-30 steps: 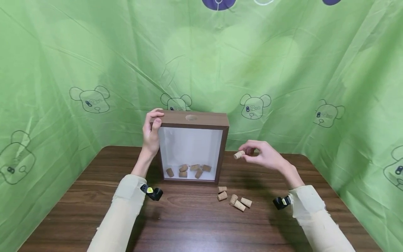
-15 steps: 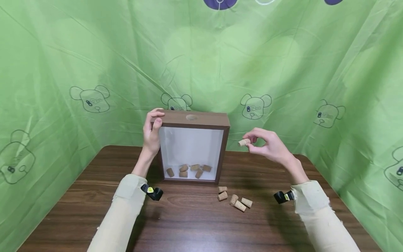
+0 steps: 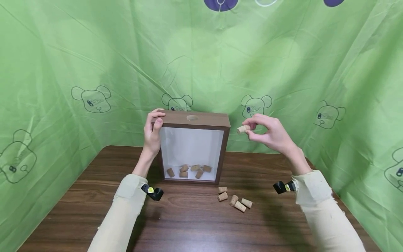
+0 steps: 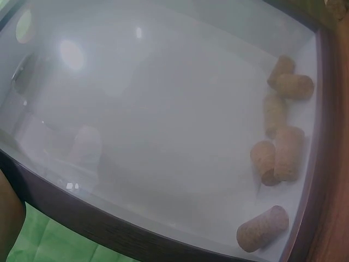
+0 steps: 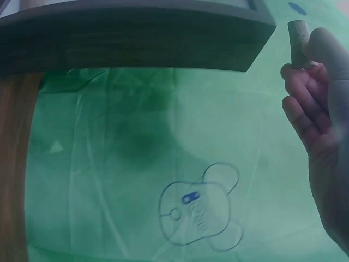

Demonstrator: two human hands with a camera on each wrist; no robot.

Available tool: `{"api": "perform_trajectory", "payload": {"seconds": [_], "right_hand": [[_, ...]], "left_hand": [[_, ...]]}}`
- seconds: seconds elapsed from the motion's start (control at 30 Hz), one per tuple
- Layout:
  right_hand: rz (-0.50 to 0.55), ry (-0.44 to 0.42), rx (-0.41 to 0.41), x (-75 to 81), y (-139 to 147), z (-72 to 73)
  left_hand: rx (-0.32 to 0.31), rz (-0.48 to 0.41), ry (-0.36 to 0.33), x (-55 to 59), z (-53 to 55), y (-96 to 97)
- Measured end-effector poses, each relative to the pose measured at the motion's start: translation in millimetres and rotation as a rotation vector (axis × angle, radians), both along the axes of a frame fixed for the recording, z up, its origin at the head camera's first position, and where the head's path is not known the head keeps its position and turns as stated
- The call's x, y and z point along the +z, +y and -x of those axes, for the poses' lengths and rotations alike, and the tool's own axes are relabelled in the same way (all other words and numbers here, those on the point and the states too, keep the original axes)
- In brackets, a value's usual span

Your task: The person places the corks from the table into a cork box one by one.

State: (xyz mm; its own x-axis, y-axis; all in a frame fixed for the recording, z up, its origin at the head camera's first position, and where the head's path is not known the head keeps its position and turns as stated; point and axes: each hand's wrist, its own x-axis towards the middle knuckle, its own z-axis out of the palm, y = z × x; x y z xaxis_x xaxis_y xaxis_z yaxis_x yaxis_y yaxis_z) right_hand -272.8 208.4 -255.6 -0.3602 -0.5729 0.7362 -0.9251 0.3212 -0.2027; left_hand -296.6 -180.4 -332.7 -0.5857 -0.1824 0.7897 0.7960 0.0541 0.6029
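A brown-framed box (image 3: 226,154) with a clear front and a round hole (image 3: 192,118) in its top stands upright on the table. Several corks (image 4: 263,228) lie along its bottom, behind the pane. My left hand (image 3: 152,134) grips the box's upper left corner, thumb on the front edge and fingers over the top. Between thumb and fingertips, my right hand (image 3: 270,133) pinches a cork (image 3: 243,129) in the air, just right of the box's top right corner. In the right wrist view that cork (image 5: 298,43) points up beside the box's dark side, apart from it.
Several loose corks (image 3: 240,206) lie on the dark wooden table (image 3: 189,217), in front of the box's lower right corner. Behind the table hangs a green cloth (image 3: 201,63) with bear-head drawings, which also runs along both sides.
My right hand has risen with the cork, from below the box's mid-height to near its top. The left hand keeps its grip on the corner, and the box stays in place.
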Motion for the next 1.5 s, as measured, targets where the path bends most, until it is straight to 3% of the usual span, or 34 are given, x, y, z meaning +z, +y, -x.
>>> {"api": "perform_trajectory", "payload": {"seconds": [0.23,0.53,0.77,0.97,1.2,1.5], "right_hand": [[-0.021,0.042,0.03,18.8,-17,1.2],[-0.071,0.076,0.047,31.4,-38,7.1],[-0.143,0.068,0.007,40.5,-60,9.2],[-0.26,0.003,-0.077,48.4,-79,7.9],[-0.301,-0.067,-0.115,52.1,-94,10.8],[-0.307,-0.016,-0.139,52.1,-112,16.9]], "left_hand": [[0.007,-0.007,-0.025,1.0,-1.4,2.4],[0.005,0.0,-0.013,1.4,0.6,5.4],[0.011,0.011,0.007,-1.3,2.3,4.4],[0.005,0.004,0.006,-1.5,0.9,4.9],[-0.012,-0.004,0.001,0.2,0.1,5.3],[0.002,0.003,0.022,-1.9,2.1,2.2]]}}
